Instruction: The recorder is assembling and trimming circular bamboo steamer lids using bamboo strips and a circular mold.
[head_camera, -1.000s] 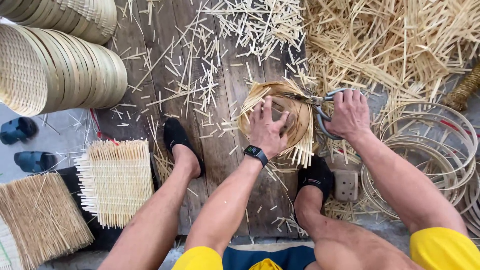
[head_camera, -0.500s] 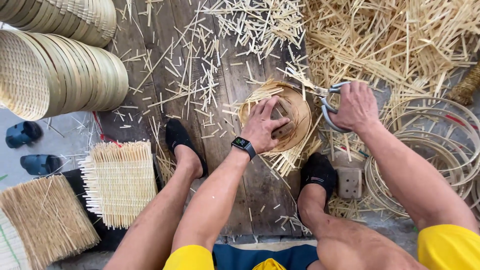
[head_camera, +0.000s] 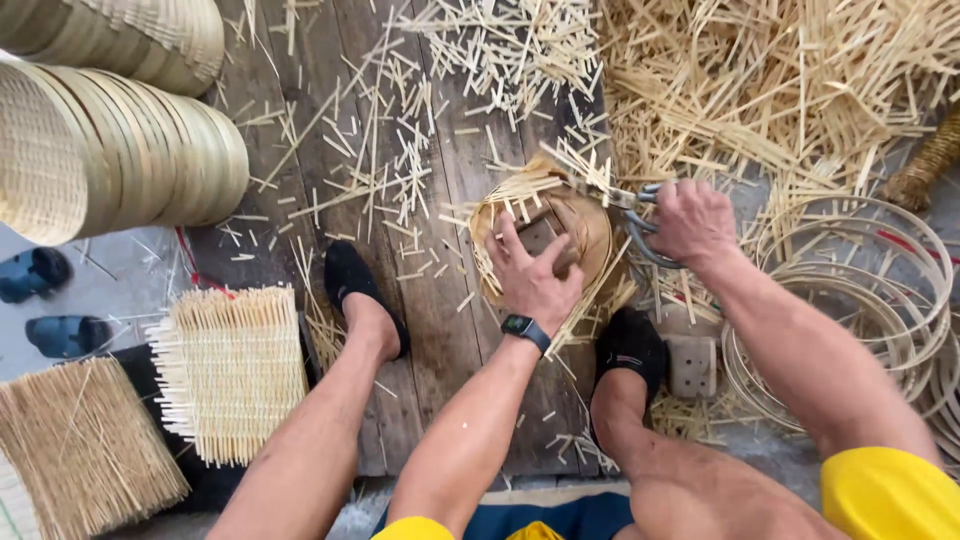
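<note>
Landmark: I take the round woven basket (head_camera: 560, 235) on the dark wooden boards (head_camera: 440, 330) as my reference; it lies between my two feet, with loose strip ends sticking out around its rim.

Left hand: my left hand (head_camera: 535, 275) lies flat on the basket with fingers spread, and presses it down. It grips nothing; it only holds by pressure. A dark watch is on the wrist.

Right hand: my right hand (head_camera: 690, 220) is at the right edge of the basket and is closed around the handles of the shears (head_camera: 632, 215). The blades point left, into the strip ends at the top rim. I cannot tell if the blades are open or closed.

Change: compared with one second ago, the basket is turned a little under my left palm, and the shears are now at the upper rim and not at the right side. I judge that the trimming goes around the rim step by step, and that some untrimmed ends remain at the lower side.

Left of the basket: short cut strips on the boards, then square woven mats (head_camera: 235, 370), and further a stack of finished baskets (head_camera: 120, 150).

Right of the basket: thin hoops (head_camera: 860, 300) in a pile, touching each other.

Above the basket: a big heap of long bamboo strips (head_camera: 780, 90).
</note>
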